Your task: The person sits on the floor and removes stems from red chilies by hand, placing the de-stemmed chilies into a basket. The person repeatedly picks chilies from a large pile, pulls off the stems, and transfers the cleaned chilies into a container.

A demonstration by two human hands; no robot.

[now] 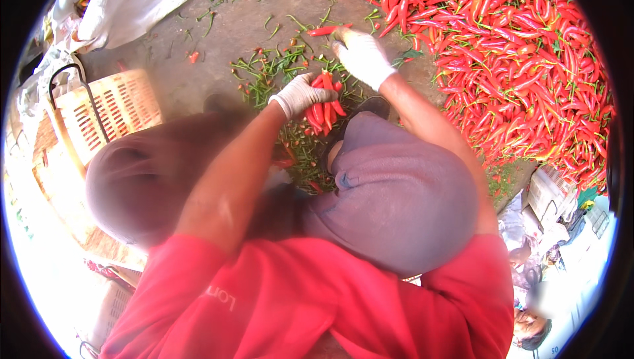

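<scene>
My left hand (301, 95), in a white knit glove, holds a bunch of red chili peppers (324, 104) between my legs. The thumb lies across them. My right hand (364, 56), gloved alike, is stretched further forward. Its fingertips overlap a single red chili pepper (321, 31) lying at the near side of the big heap; whether they are closed around it is unclear. Below and beside my left hand, green chili stems (270, 74) are scattered on the concrete floor (163, 62).
A large heap of red chili peppers (515, 62) spreads over the right side. On the left stands a slotted plastic crate (119, 109) with a dark wire handle, below a white woven sack (138, 2). Another crate (550, 193) and a person (530, 329) are at lower right.
</scene>
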